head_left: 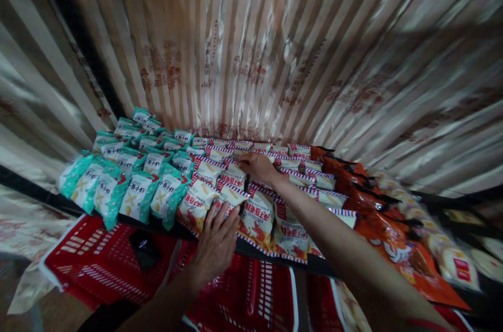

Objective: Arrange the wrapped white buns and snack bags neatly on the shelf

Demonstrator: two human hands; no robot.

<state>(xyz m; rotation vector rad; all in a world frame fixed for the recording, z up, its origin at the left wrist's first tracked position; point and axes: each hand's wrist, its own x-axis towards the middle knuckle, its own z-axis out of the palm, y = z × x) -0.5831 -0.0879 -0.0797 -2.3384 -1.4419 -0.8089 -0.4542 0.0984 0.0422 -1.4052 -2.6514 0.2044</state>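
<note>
My left hand lies against the front of a white and red snack bag in the front row, its fingers stretched out over the lower part. Farther back, my right hand reaches over the rows, fingers bent together at the top edge of another white snack bag with a red-and-blue striped seal. Its fingertips are partly hidden behind the hand. Beside my left hand, one more white snack bag stands upright, leaning on those behind.
Teal snack bags stand in rows at the left; orange bags and clear-wrapped round items line the right. Below the shelf edge are red baskets, one with a dark phone on it. A pleated curtain hangs behind.
</note>
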